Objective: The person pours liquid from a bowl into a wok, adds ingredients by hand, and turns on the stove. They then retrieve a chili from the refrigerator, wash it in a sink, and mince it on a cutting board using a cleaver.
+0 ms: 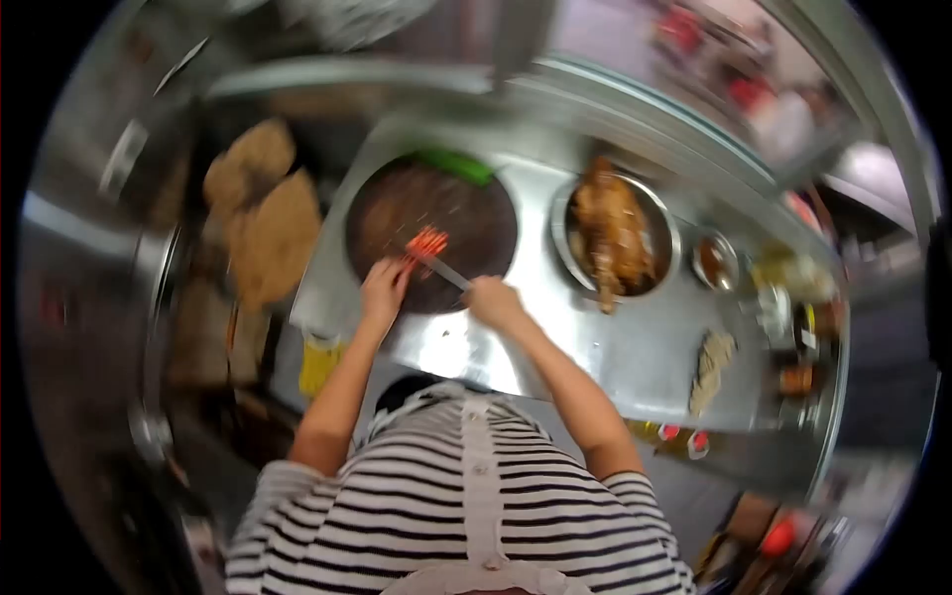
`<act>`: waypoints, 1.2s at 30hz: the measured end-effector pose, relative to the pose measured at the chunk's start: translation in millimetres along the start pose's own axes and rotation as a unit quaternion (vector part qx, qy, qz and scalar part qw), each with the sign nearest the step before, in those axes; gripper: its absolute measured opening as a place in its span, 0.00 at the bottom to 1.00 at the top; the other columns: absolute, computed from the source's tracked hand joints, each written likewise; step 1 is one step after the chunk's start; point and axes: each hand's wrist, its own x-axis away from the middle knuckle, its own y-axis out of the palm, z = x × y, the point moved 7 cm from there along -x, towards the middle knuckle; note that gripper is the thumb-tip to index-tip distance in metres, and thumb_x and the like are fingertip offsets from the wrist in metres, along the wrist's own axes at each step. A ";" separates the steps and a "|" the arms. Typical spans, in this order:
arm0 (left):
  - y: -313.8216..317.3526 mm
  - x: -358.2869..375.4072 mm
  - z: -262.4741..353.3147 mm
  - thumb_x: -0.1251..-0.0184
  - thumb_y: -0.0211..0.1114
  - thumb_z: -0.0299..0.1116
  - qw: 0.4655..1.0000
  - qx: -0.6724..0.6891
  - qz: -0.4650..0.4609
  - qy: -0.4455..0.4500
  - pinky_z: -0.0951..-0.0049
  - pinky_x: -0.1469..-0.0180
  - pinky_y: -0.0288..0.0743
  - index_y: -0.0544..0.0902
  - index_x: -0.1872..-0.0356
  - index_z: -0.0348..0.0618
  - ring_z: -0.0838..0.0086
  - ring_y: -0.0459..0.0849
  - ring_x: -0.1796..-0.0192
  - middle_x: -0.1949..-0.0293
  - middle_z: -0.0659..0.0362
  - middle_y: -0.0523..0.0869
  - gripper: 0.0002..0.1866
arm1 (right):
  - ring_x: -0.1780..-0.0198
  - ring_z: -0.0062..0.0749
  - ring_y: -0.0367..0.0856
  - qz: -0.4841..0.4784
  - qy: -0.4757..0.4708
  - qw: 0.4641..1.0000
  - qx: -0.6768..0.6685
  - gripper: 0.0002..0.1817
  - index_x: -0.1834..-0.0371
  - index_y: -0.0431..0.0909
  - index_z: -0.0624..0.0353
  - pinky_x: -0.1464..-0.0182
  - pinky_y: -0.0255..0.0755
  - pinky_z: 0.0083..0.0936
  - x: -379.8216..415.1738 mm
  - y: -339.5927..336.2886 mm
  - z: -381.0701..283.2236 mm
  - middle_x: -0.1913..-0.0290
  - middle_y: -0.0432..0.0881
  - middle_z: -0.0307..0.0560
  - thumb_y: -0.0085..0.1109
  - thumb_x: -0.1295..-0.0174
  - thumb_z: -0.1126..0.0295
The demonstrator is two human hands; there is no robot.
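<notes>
A round dark chopping board (377,218) lies on the steel counter, with chopped red pieces (427,241) near its middle and a green vegetable (456,165) at its far edge. My right hand (493,301) is wrapped round the handle of a knife (443,270), whose blade points left over the board beside the red pieces. On the near left part of the board, my left hand (386,290) has its fingers bent together at a red piece by the blade tip. Blur hides the finer detail there.
Right of the board stands a metal bowl (672,260) holding a browned cooked bird (615,228). Beyond it are a small sauce bowl (714,261), jars (808,322) and a crumpled cloth (711,372). Brown sacking (273,238) lies left of the counter.
</notes>
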 end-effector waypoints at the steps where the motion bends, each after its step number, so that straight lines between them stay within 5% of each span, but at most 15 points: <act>1: -2.4 -1.4 2.2 0.47 0.65 0.27 1.000 -0.004 -0.006 -0.009 0.66 0.63 0.72 0.79 0.70 0.39 0.59 0.77 0.64 0.68 0.54 0.78 0.05 | 0.66 0.47 0.82 0.007 0.011 1.000 0.000 0.15 0.74 0.80 0.63 0.64 0.75 0.40 -0.3 -2.8 2.8 0.71 0.81 0.59 0.53 0.45 0.61; 3: -3.5 0.5 -1.4 0.48 0.64 0.26 1.000 -0.001 0.004 -0.004 0.66 0.63 0.72 0.78 0.71 0.39 0.59 0.76 0.64 0.69 0.54 0.77 0.04 | 0.73 0.51 0.80 -0.009 0.036 0.998 -0.051 0.17 0.73 0.78 0.64 0.65 0.73 0.42 3.8 -7.5 4.1 0.77 0.80 0.58 0.52 0.42 0.59; 5: -7.6 3.3 -1.4 0.49 0.64 0.25 0.999 0.027 0.009 -0.014 0.67 0.64 0.72 0.78 0.73 0.39 0.61 0.77 0.66 0.71 0.55 0.78 0.03 | 0.71 0.54 0.79 0.058 -0.032 0.997 0.042 0.15 0.71 0.78 0.63 0.66 0.71 0.43 17.2 -20.0 -9.2 0.77 0.79 0.58 0.51 0.41 0.61; 13: -6.5 7.3 -11.3 0.53 0.64 0.24 0.999 0.038 0.017 -0.023 0.67 0.62 0.74 0.80 0.71 0.40 0.61 0.78 0.63 0.68 0.55 0.79 0.06 | 0.71 0.52 0.80 0.027 -0.038 0.985 0.164 0.11 0.67 0.78 0.61 0.64 0.73 0.42 40.3 -23.6 -31.3 0.76 0.79 0.61 0.47 0.43 0.68; 36: -3.6 6.5 -18.7 0.52 0.64 0.25 0.998 0.060 -0.002 -0.025 0.67 0.62 0.74 0.80 0.72 0.38 0.61 0.78 0.65 0.70 0.55 0.79 0.05 | 0.70 0.52 0.80 0.003 -0.028 0.986 0.162 0.12 0.62 0.79 0.58 0.64 0.73 0.42 29.4 -19.2 -36.8 0.75 0.80 0.59 0.50 0.40 0.63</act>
